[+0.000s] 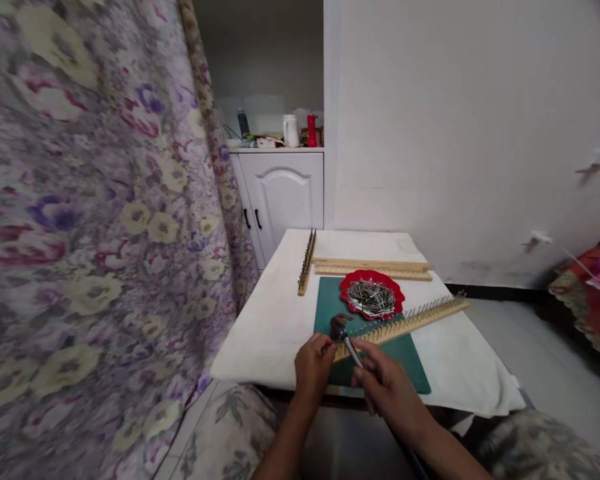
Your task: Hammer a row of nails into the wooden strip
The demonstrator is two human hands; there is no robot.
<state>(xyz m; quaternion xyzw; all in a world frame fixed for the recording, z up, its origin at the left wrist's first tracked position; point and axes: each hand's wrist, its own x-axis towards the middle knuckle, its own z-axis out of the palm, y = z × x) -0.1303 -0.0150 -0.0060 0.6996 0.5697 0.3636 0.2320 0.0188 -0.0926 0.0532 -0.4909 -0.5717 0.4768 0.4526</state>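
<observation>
My right hand is wrapped round the handle of a hammer. The hammer's dark head is raised beside my left fingers. With its fingertips pinched together, my left hand rests at the near left end of a wooden strip; whatever sits in the pinch is hidden. A row of upright nails stands along this strip, which lies slanted across a green mat. Just behind it, a red scalloped dish holds a heap of loose silver nails.
Another wooden strip studded with dark nails lies at the table's far left. Plain-looking wooden strips lie behind the dish. A white cloth covers the table. A flowered curtain hangs at the left, a white cabinet stands behind.
</observation>
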